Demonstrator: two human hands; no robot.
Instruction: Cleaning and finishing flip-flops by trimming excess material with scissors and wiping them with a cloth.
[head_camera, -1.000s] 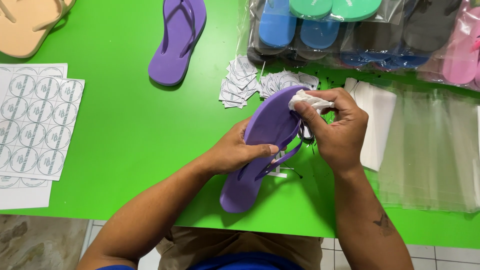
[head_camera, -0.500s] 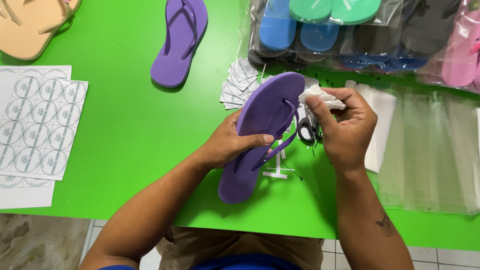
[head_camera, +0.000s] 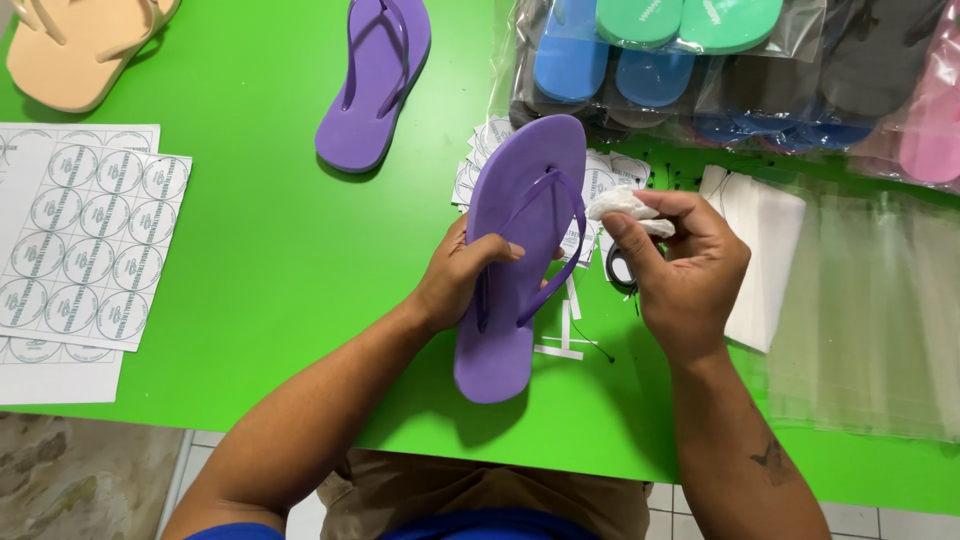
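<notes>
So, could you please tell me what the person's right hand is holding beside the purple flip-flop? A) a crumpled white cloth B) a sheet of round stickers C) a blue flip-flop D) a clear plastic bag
A: the right hand pinches a crumpled white cloth in its fingers, next to the purple flip-flop held by the left hand.

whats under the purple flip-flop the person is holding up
Under the held purple rubber flip-flop: small round stickers and a white backing strip on the green table. The sandal and left hand cover anything else.
</notes>
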